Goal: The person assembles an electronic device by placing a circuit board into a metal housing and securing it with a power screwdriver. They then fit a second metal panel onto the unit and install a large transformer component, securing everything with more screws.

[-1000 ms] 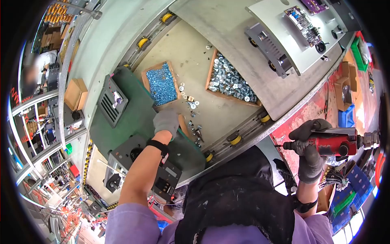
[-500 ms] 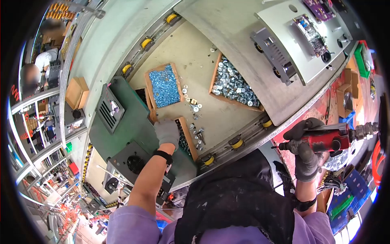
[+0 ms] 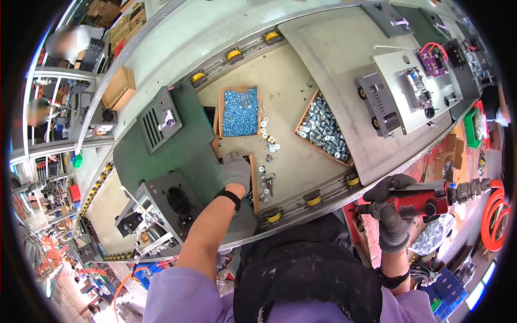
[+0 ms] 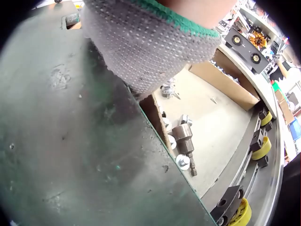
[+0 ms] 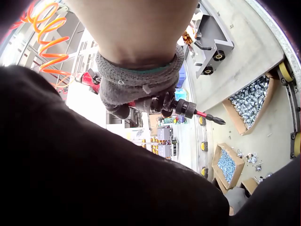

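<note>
My gloved left hand [image 3: 237, 171] reaches over the edge of the green board [image 3: 202, 153], at a cardboard box [image 3: 256, 183] of small dark screws. Its fingertips are hidden in the left wrist view, where the grey glove [image 4: 146, 44] covers that corner of the box; I cannot tell whether they hold anything. Off to the right, my gloved right hand [image 3: 395, 226] grips a red power screwdriver [image 3: 420, 203] with its nose pointing left. A Phillips bit [image 5: 216, 120] sticks out of its black chuck in the right wrist view.
A box of blue screws [image 3: 240, 112] and a box of larger silver screws [image 3: 323, 129] stand between the boards. Loose screws and washers [image 3: 267, 140] lie beside them. Yellow rollers [image 3: 313, 198] line the rails. A vented grey panel [image 3: 160, 121] and a fan housing [image 3: 172, 202] rest on the left.
The head view has turned. The green board has shifted left from the boxes, uncovering more of the dark-screw boxes beside my left hand. My right hand keeps its grip on the power screwdriver.
</note>
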Motion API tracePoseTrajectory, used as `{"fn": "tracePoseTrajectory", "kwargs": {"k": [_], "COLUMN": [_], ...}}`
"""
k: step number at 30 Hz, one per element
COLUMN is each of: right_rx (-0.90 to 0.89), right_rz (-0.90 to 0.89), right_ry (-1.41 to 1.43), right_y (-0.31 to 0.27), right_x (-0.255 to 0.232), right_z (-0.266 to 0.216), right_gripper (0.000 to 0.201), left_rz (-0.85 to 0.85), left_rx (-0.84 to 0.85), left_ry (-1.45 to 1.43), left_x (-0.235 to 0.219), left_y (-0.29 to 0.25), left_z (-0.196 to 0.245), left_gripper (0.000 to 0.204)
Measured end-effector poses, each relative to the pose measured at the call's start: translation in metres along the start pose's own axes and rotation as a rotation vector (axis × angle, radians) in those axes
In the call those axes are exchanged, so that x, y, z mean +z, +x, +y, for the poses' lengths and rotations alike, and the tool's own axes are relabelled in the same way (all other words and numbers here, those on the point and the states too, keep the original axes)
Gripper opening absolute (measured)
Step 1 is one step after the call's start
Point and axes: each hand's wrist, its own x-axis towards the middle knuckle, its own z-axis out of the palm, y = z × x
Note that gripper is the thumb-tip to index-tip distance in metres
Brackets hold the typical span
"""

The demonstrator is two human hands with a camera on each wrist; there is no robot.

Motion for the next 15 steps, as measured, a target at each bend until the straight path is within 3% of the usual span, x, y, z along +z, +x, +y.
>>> {"fn": "tracePoseTrajectory", "kwargs": {"k": [1, 5, 7, 8, 9, 10, 12, 13, 14, 15], "right_rx": [-0.008, -0.035, -0.043, -0.094, 0.032, 0.004, -0.048, -0.054, -0.102, -0.15], "right_rz": [-0.008, -0.111, -0.106, -0.149, -0.097, -0.19, -0.379, -0.285, -0.287, -0.287], "right_ry": [-0.005, -0.065, -0.275, -0.293, -0.292, -0.282, -0.249, -0.247, -0.284, -0.322], "right_y": [-0.003, -0.01, -0.013, -0.015, -0.019, -0.022, -0.025, -0.036, -0.038, -0.041], "right_x": [0.0, -0.004, -0.004, 0.001, 0.006, 0.005, 0.001, 0.005, 0.008, 0.01], "right_z": [-0.001, -0.003, -0.007, -0.009, -0.015, -0.016, -0.019, -0.017, -0.018, -0.02], "right_gripper": [0.046, 0.043, 0.041, 0.04, 0.043, 0.042, 0.039, 0.044, 0.045, 0.047], "left_rz": [-0.068, -0.01, 0.053, 0.072, 0.251, 0.322, 0.354, 0.483, 0.356, 0.22], "left_rx": [0.147, 0.101, 0.014, 0.095, 0.044, -0.014, 0.018, 0.107, 0.128, 0.036], "left_ry": [0.17, 0.127, -0.067, 0.043, -0.186, -0.337, -0.377, -0.36, -0.162, -0.1], "left_x": [-0.01, -0.026, -0.022, -0.022, 0.023, 0.022, 0.024, 0.052, 0.055, 0.038], "left_y": [-0.005, -0.015, -0.015, -0.019, -0.004, -0.008, -0.007, 0.004, 0.006, 0.001], "left_z": [-0.004, -0.008, -0.004, -0.006, -0.005, -0.005, -0.005, -0.007, -0.007, -0.004], "left_gripper": [0.031, 0.029, 0.029, 0.029, 0.027, 0.026, 0.032, 0.033, 0.036, 0.037]}}
